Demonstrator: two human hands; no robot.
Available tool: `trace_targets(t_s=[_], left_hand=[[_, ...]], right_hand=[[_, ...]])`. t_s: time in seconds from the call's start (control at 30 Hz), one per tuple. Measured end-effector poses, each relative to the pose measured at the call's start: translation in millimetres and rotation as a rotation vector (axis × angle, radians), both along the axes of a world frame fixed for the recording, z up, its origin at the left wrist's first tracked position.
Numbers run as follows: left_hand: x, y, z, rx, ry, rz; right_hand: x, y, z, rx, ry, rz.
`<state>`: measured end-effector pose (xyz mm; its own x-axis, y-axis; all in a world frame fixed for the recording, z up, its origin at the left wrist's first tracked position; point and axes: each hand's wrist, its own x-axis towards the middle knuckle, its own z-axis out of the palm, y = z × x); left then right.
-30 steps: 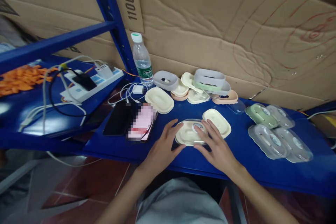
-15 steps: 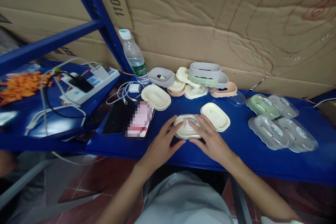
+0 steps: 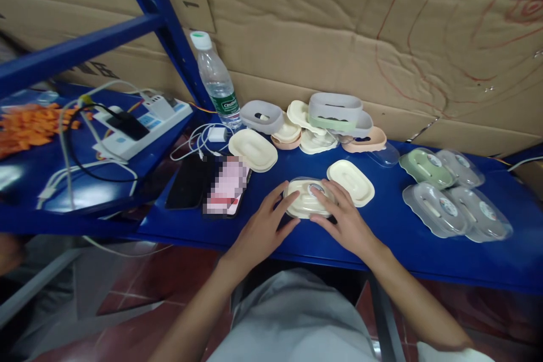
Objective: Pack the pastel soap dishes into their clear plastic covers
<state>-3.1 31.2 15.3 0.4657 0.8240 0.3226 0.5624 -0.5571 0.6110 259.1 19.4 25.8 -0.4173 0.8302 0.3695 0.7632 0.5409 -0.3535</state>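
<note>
A cream oval dish with a clear cover and a round sticker (image 3: 306,203) rests on the blue table (image 3: 394,249) in front of me. My left hand (image 3: 263,225) is at its left end, fingers spread, fingertips touching the cover. On the right side my right hand (image 3: 348,219) has its fingers apart, with some of them on top near the sticker. Neither hand is closed around the dish. Just behind my right hand lies a cream oval tray (image 3: 351,182). Another cream tray (image 3: 253,150) sits farther back to the left.
Grey, cream and peach dishes (image 3: 335,110) are piled at the back beside a water bottle (image 3: 218,87). Covered dishes (image 3: 436,209) stand at the right. Phones (image 3: 227,186), a charger cable (image 3: 195,144) and a power strip (image 3: 144,130) lie left.
The camera view has shifted slightly. Both hands remain spread around the covered dish, with little visible change in how they touch it.
</note>
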Motion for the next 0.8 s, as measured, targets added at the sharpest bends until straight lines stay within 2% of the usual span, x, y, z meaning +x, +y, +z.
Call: trace_targets(t_s=[0.27,0.6,0.8], left_hand=[[1.1,0.8,-1.5,0.012,-0.022,-0.004],[-1.7,1.9,0.3,-0.055,-0.056,0.008],[-3.6,4.8,-4.7,-0.065,-0.070,0.035]], right_hand=[[0.0,-2.3,1.6,-0.006,-0.050,0.032],[-4.5,-5.4,4.6,0.027,-0.111,0.089],[-8.8,-6.4,8.1,0.010,-0.151,0.084]])
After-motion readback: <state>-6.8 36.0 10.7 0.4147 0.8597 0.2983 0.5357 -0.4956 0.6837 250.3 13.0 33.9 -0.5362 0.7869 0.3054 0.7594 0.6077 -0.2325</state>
